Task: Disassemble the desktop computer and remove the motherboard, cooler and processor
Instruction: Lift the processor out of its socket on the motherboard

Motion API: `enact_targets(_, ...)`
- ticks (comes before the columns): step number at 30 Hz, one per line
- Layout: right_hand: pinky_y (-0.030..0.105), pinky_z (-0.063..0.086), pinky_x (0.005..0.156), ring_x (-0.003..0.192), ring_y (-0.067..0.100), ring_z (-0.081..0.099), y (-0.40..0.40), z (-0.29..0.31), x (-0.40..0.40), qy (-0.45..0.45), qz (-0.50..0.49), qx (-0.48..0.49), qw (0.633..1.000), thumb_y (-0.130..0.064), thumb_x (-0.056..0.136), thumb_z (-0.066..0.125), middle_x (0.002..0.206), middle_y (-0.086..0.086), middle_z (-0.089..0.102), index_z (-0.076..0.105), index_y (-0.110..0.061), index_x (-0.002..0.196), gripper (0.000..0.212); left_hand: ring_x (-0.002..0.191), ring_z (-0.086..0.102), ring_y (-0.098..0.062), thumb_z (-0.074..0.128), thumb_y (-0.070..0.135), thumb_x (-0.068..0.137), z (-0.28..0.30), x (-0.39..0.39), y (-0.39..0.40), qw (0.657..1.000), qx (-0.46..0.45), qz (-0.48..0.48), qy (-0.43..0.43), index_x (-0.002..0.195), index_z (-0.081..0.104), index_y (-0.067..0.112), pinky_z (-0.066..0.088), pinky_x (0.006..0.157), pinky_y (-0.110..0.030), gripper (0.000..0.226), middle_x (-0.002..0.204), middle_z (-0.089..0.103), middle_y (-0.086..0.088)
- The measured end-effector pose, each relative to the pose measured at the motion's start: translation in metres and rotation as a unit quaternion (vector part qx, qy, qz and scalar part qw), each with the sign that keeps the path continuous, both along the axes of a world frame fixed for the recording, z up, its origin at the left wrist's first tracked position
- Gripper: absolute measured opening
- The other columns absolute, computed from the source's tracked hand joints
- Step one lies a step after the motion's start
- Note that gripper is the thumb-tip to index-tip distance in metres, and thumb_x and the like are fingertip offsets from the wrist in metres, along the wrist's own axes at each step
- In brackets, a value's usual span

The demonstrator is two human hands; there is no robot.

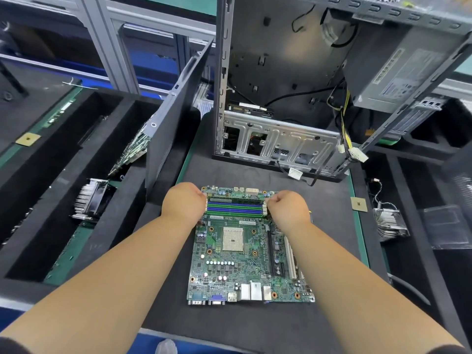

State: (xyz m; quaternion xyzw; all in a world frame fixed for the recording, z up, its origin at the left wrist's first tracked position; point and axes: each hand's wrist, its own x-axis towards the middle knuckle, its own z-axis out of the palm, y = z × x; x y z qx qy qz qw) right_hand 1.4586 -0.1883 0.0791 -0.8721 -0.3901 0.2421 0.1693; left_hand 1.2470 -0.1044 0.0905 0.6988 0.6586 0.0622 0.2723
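- A black foam mat (327, 200) with a green edge covers the bench, with foam trays on either side and grey aluminium framing behind.
- My left hand (184, 200) is curled at the left end of the RAM slots (235, 207); whatever the fingertips hold is hidden, so I cannot tell whether they pinch a latch.
- My right hand (287, 208) is curled the same way at the right end of those slots, thumb and forefinger pressed together at the white latch there.
- The slots, blue and green, run across the far part of the motherboard (245, 264), which lies flat on the mat with its rear ports towards me.
- Its CPU socket (233, 238) sits bare near the board's middle.
- At 12 o'clock stands the open computer case (275, 98), power supply (398, 77) inside, loose cables hanging.
- At 3 o'clock a processor (358, 204) lies at the mat's edge, a heatsink cooler (390, 223) just beyond.
- At 9 o'clock a second cooler (93, 198) rests in the left tray, the case's side panel (168, 129) leaning beside it.
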Motion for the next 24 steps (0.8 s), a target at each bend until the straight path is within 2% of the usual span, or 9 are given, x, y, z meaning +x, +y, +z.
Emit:
enact_targets(4, 0.021, 0.032, 0.050, 0.067, 0.022, 0.058, -0.001, -0.001, 0.003, 0.023, -0.023, 0.019, 0.999, -0.027, 0.094, 0.059, 0.077, 0.004, 0.068, 0.066, -0.014, 0.085, 0.018, 0.087, 0.063, -0.032, 0.053, 0.027, 0.098, 0.001, 0.000, 0.001, 1.000, -0.014, 0.006, 0.010, 0.090, 0.069, 0.001, 0.049, 0.073, -0.032, 0.032, 0.092, 0.068, -0.017)
enact_targets(8, 0.025, 0.042, 0.065, 0.074, 0.025, 0.061, 0.001, 0.001, 0.004, 0.048, -0.024, 0.015, 0.998, -0.025, 0.092, 0.063, 0.081, 0.004, 0.069, 0.067, -0.013, 0.085, 0.014, 0.087, 0.064, -0.033, 0.053, 0.028, 0.097, 0.002, 0.002, 0.003, 0.999, -0.027, 0.003, 0.030, 0.089, 0.069, 0.000, 0.048, 0.071, -0.033, 0.033, 0.090, 0.068, -0.016)
enact_targets(13, 0.024, 0.038, 0.061, 0.071, 0.023, 0.058, 0.000, 0.003, 0.004, 0.058, -0.028, 0.018, 0.998, -0.023, 0.092, 0.064, 0.074, 0.004, 0.065, 0.068, -0.011, 0.085, 0.015, 0.092, 0.065, -0.033, 0.053, 0.028, 0.097, 0.001, 0.003, 0.008, 0.998, -0.049, 0.013, 0.045, 0.088, 0.067, 0.000, 0.044, 0.065, -0.031, 0.032, 0.084, 0.061, -0.012)
enact_targets(15, 0.023, 0.036, 0.056, 0.068, 0.022, 0.056, -0.001, 0.004, 0.004, 0.064, -0.029, 0.019, 0.997, -0.023, 0.092, 0.064, 0.071, 0.002, 0.063, 0.068, -0.011, 0.085, 0.015, 0.091, 0.067, -0.031, 0.054, 0.025, 0.095, -0.003, -0.001, 0.010, 0.997, -0.071, 0.031, 0.004, 0.088, 0.069, 0.002, 0.051, 0.072, -0.031, 0.028, 0.088, 0.068, -0.011)
enact_targets(19, 0.021, 0.032, 0.052, 0.068, 0.021, 0.056, 0.000, 0.004, 0.003, 0.064, -0.032, 0.018, 0.997, -0.025, 0.092, 0.063, 0.070, -0.002, 0.060, 0.064, -0.017, 0.083, 0.012, 0.087, 0.071, -0.026, 0.060, 0.021, 0.094, -0.015, -0.008, 0.016, 0.963, -0.161, 0.111, -0.186, 0.086, 0.070, 0.002, 0.057, 0.087, -0.038, 0.023, 0.086, 0.074, -0.012)
enact_targets(20, 0.021, 0.032, 0.051, 0.068, 0.021, 0.056, 0.000, 0.004, 0.002, 0.057, -0.029, 0.016, 0.998, -0.024, 0.092, 0.061, 0.072, -0.002, 0.061, 0.063, -0.018, 0.083, 0.011, 0.083, 0.071, -0.024, 0.060, 0.020, 0.095, -0.017, -0.008, 0.016, 0.952, -0.179, 0.127, -0.213, 0.087, 0.069, 0.001, 0.057, 0.083, -0.035, 0.023, 0.082, 0.073, -0.011)
enact_targets(22, 0.024, 0.036, 0.054, 0.070, 0.021, 0.058, -0.001, 0.004, 0.000, 0.048, -0.020, 0.037, 0.998, -0.021, 0.093, 0.057, 0.078, -0.002, 0.064, 0.061, -0.020, 0.083, 0.011, 0.068, 0.067, -0.017, 0.058, 0.016, 0.097, -0.017, -0.007, 0.012, 0.937, -0.192, 0.144, -0.254, 0.084, 0.066, 0.001, 0.055, 0.062, -0.022, 0.020, 0.073, 0.069, -0.007)
enact_targets(23, 0.026, 0.039, 0.058, 0.069, 0.018, 0.058, -0.002, 0.003, -0.002, 0.046, -0.010, 0.064, 0.997, -0.021, 0.093, 0.056, 0.082, -0.002, 0.064, 0.060, -0.023, 0.082, 0.012, 0.063, 0.065, -0.015, 0.058, 0.015, 0.097, -0.016, -0.007, 0.011, 0.936, -0.186, 0.141, -0.262, 0.084, 0.065, 0.002, 0.052, 0.056, -0.019, 0.020, 0.071, 0.067, -0.007)
enact_targets(24, 0.027, 0.040, 0.064, 0.070, 0.015, 0.057, -0.003, 0.004, -0.005, 0.037, 0.011, 0.096, 0.995, -0.022, 0.094, 0.056, 0.087, -0.004, 0.061, 0.060, -0.026, 0.082, 0.013, 0.063, 0.065, -0.014, 0.058, 0.016, 0.096, -0.017, -0.009, 0.009, 0.943, -0.169, 0.130, -0.258, 0.085, 0.066, 0.002, 0.053, 0.059, -0.021, 0.020, 0.072, 0.068, -0.006)
